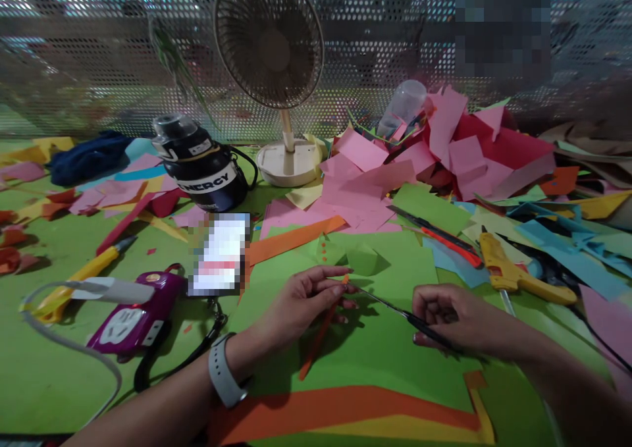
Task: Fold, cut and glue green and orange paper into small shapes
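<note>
My left hand [316,295] pinches a narrow orange paper strip [316,343], whose long end hangs below the fingers while a small tip pokes up between them. In my right hand [444,315] is a pair of scissors [412,318] with dark handles. Its thin blades point left and reach the strip's tip at my left fingertips. Whether the blades are apart I cannot tell. Beneath both hands lies a green paper sheet [390,374]. Just beyond my left hand sit small folded green paper pieces [364,257], with a row of tiny orange bits [324,249] beside them.
Behind stand a fan [289,160] and a dark bottle [210,170]. Pink paper scraps [365,177] pile up at the back right. A yellow glue gun [518,279] and a red cutter [449,243] lie right. Left are a phone [220,253], a purple power strip [133,312] and a yellow-handled tool [81,276].
</note>
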{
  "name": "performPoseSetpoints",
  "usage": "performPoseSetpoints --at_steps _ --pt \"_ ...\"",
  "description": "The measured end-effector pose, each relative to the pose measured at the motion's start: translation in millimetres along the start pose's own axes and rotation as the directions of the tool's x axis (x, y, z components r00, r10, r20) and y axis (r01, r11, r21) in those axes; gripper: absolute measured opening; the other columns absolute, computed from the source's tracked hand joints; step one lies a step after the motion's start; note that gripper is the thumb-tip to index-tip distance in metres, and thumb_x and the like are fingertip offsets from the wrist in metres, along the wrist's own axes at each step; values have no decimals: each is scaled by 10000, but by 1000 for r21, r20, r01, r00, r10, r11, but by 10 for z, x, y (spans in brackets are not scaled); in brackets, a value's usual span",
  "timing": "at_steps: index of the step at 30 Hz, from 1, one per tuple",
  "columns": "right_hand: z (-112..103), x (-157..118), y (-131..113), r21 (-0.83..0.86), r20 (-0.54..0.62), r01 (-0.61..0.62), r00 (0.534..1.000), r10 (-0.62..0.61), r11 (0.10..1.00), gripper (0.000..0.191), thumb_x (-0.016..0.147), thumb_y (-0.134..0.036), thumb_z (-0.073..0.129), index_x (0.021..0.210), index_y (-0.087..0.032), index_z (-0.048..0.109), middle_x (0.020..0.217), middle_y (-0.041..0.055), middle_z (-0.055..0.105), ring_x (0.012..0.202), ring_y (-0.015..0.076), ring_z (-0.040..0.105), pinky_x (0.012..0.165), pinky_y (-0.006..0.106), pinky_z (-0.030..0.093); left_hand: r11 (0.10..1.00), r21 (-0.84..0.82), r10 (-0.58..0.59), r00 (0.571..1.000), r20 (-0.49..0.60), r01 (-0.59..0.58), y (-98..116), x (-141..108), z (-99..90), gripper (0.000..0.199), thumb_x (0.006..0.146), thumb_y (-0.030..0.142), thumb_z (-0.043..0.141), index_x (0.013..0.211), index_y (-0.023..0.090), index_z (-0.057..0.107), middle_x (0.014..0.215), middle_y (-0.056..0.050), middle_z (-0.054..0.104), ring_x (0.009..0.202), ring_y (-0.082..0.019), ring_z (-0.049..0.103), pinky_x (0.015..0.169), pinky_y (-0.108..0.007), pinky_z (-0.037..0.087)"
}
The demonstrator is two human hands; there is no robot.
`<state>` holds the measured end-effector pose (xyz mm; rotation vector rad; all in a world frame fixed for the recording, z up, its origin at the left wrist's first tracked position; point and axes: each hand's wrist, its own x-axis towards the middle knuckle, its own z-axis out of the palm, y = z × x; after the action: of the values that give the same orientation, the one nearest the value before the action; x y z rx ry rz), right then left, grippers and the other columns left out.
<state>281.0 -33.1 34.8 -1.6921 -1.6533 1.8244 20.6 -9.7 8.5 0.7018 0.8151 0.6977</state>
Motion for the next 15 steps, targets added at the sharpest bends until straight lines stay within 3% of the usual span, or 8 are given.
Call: performPoseSetpoints --at_steps 8,15 --pt "33 13 -28 32 -19 16 1000 -16 999 498 542 -487 863 647 -189 479 525 -87 429 506 61 373 460 185 296 1000 -19 -20 1000 -4 20 1 -7 12 219 745 221 800 921 153 689 932 -78 753 731 -158 698 635 -269 526" --pt "22 11 27 38 -19 26 1000 -25 999 461 585 -457 853 677 -185 492 532 -89 437 507 58 389 463 181 302 1000 -9 -19 1000 -18 19 4 -7 14 283 701 265 839 911 143 695 920 -88 752 709 -154 693 653 -271 527"
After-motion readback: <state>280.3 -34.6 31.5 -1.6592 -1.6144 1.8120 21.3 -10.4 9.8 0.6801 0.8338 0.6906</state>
